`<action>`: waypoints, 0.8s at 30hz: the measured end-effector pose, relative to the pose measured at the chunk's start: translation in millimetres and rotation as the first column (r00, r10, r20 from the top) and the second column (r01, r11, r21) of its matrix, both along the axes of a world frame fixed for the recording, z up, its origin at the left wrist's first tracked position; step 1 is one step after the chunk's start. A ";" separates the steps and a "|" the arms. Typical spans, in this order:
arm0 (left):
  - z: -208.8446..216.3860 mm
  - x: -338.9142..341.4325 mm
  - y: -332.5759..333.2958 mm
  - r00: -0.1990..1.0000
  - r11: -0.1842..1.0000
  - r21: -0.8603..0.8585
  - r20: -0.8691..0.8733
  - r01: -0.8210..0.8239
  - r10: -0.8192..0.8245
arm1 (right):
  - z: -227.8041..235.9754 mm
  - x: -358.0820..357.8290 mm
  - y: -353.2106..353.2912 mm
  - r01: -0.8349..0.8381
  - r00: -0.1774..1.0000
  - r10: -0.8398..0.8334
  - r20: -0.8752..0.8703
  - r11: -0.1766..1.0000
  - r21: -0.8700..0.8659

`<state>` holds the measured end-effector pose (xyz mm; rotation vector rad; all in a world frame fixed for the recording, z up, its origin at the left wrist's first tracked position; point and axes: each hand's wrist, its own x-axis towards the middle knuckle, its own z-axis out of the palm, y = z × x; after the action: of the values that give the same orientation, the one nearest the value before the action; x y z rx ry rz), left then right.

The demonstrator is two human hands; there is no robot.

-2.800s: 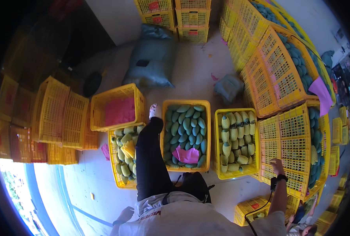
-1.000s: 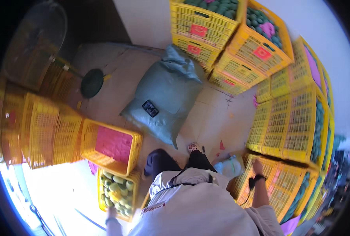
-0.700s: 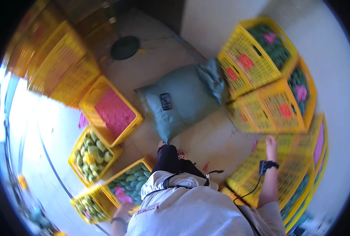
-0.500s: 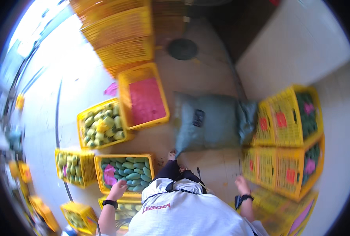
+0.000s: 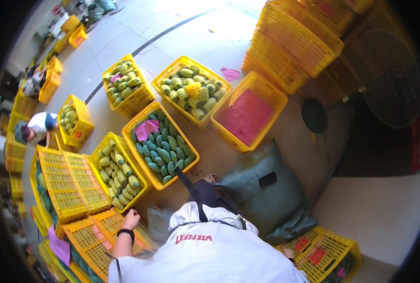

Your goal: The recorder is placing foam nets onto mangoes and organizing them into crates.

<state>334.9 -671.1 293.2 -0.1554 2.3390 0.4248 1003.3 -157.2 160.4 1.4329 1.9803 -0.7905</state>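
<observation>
My left hand (image 5: 131, 219) hangs over the side of a yellow crate stack (image 5: 92, 236), fingers curled, with no object visible in it. Closest ahead of it is a yellow crate (image 5: 143, 192) of pale mangoes (image 5: 117, 177), which look wrapped in netting. Beside that crate stands another yellow crate (image 5: 194, 165) holding bare green mangoes (image 5: 164, 145) and a pink sheet (image 5: 147, 129). Low on the right, my right hand (image 5: 288, 253) shows only partly past my white shirt, close to yellow crates (image 5: 332, 244); its fingers cannot be made out.
A stuffed grey-green sack (image 5: 271, 198) lies on the floor by my feet. Further off are a crate lined with pink (image 5: 278, 111), more mango crates (image 5: 181, 61) and a tall yellow crate stack (image 5: 290, 47). Another person (image 5: 41, 126) bends among crates at far left.
My view and body have turned left, so the sack and crates sit further right. My left hand is now beside the stacked crates; my right hand is mostly hidden by my shirt.
</observation>
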 end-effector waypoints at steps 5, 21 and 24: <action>14.3 146.0 0.2 0.962 0.969 0.078 0.162 -0.235 0.220 | 84.1 -94.7 152.1 0.394 0.915 -0.374 -0.149 0.757 0.522; 76.4 360.4 -15.2 0.528 0.600 0.047 -0.425 -0.798 0.735 | 90.5 -489.4 134.8 -0.462 0.796 0.509 -0.328 0.860 0.215; 108.6 348.1 -68.9 0.474 0.684 0.024 -0.704 -0.729 0.530 | 108.0 -490.5 100.9 -0.628 0.726 0.569 -0.386 0.777 -0.037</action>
<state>683.0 -740.0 401.7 -1.2701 2.9923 0.5659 512.9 -56.3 268.4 0.4846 2.3834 -0.9144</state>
